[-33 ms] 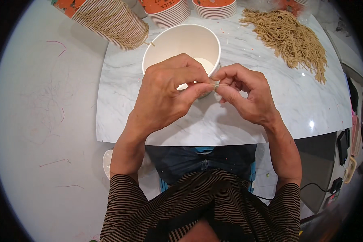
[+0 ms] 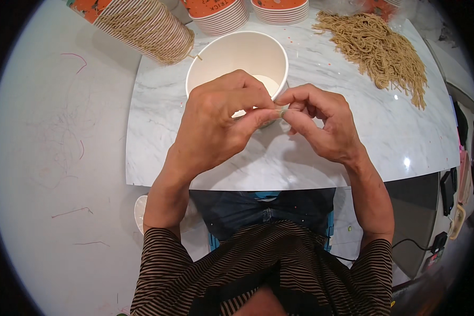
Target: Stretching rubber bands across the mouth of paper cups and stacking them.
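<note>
Beyond the white bucket (image 2: 231, 52) stood at least three stacks of orange-patterned tubs (image 2: 276, 13); right of it, one tan cord pile (image 2: 379, 52). Its pale bottom showed. My left hand (image 2: 213, 116) blocked its near rim, pinching one thin strand (image 2: 283, 112) in front. My right hand (image 2: 324, 121) curled half-closed, fingertips at the strand, grip unclear.

A glossy white, grey-veined marble-patterned table (image 2: 321, 63) is carrying everything here. A white-lined paper tub (image 2: 231, 52) is standing near its middle. Behind, two stacks of nested orange-and-white tubs, one left (image 2: 221, 23) and one right (image 2: 282, 17), are sitting side by side. A taller, cord-strung stack (image 2: 147, 37) is occupying the far left corner; a loose heap of tan cords (image 2: 379, 52) is spreading across the far right.
</note>
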`<state>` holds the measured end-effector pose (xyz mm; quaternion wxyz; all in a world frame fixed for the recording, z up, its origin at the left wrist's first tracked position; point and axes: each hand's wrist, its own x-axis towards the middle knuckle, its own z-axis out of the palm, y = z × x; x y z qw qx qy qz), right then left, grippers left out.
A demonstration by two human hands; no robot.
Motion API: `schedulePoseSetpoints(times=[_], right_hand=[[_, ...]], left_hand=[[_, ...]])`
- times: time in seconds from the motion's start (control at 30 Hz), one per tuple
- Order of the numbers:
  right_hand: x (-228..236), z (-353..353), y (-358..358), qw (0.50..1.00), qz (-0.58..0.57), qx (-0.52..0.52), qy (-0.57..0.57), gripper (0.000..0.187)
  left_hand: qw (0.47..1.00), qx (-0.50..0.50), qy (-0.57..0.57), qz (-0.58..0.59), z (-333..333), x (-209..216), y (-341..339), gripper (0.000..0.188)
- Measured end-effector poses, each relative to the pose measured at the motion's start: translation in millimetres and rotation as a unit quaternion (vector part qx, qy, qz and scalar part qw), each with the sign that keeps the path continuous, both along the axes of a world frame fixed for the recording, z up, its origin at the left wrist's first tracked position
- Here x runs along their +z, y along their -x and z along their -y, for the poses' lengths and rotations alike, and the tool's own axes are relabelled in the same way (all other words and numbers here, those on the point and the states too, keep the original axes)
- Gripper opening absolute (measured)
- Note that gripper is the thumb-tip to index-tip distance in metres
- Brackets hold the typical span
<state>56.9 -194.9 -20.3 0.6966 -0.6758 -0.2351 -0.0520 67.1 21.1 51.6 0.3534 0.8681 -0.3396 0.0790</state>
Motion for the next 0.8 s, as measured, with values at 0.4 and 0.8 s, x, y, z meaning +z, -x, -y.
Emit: schedulePoseSetpoints(times=[0.4, 0.8], right_hand=[[5, 8, -3, 0.996, 0.027, -0.004, 0.081, 0.005], [-6, -2, -5, 0.99, -0.055, -0.129, 0.019, 0.006]], left_hand=[[0.988, 0.018, -0.083, 0.131, 2, -7, 7, 0.017], [0.999, 0.042, 0.012, 0.024, -2, -12, -1, 0.035]])
